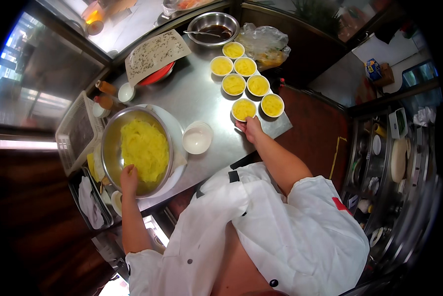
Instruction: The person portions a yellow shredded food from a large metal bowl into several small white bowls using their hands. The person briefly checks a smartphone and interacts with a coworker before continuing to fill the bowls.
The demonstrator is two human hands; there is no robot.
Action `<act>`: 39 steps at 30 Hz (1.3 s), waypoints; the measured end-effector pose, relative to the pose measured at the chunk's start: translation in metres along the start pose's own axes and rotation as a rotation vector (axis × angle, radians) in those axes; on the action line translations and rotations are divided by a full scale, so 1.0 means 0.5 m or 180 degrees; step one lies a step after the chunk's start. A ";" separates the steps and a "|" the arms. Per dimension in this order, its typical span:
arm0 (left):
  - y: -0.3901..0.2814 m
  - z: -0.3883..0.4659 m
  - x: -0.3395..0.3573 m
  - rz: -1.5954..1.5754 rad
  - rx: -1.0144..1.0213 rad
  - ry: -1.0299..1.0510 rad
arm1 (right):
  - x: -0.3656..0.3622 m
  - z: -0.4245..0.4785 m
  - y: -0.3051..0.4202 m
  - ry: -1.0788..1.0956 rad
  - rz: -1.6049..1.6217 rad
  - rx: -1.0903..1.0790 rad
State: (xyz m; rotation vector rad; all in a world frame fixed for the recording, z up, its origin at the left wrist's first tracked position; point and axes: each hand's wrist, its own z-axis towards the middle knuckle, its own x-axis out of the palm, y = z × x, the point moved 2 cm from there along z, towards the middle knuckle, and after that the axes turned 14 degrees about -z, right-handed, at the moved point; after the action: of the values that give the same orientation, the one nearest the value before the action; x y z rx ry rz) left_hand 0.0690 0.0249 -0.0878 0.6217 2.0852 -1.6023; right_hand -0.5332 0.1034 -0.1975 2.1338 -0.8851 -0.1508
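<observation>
My right hand (251, 129) grips the near rim of a small white bowl (243, 110) filled with yellow shredded food, at the table's right side. Several more white bowls (258, 85) of the same food stand close together behind it. On the left, my left hand (129, 180) hovers at the near edge of a large steel mixing bowl (108, 148). Its fingers are curled close to a mound of yellow shreds (145, 150), and whether they pinch anything is hidden. A stack of unfilled white bowls (197, 138) stands between my hands.
A steel bowl of dark sauce (214, 27) with a spoon is at the back, beside a clear plastic bag (264, 42). A speckled sheet (156, 55) covers a red bowl (157, 74). A white plastic basket (79, 129) and orange bottles (106, 88) line the left edge.
</observation>
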 end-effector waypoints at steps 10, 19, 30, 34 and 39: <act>0.026 0.000 -0.018 -0.0061 -0.0179 -0.0167 | -0.018 0.012 -0.016 -0.0524 0.0222 0.0309; -0.133 0.045 0.106 0.0817 -0.0430 -0.0002 | 0.171 -0.142 -0.006 0.0460 -0.3080 0.0004; -0.149 0.045 0.044 0.0852 -0.0133 -0.0038 | 0.259 -0.106 0.037 0.1750 -0.3969 -0.0864; -0.266 -0.024 -0.053 0.0110 -0.0021 -0.0546 | 0.262 -0.071 0.042 0.1852 -0.4191 -0.1093; -0.197 -0.008 -0.052 -0.0665 -0.0178 -0.0467 | 0.257 -0.099 0.080 0.1276 -0.6105 -0.3683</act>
State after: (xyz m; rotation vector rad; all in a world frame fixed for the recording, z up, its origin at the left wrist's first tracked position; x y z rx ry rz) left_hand 0.0314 0.0040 0.0046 0.2651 2.1335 -1.6397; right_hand -0.4401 0.0356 -0.1123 1.0481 1.3873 -0.8430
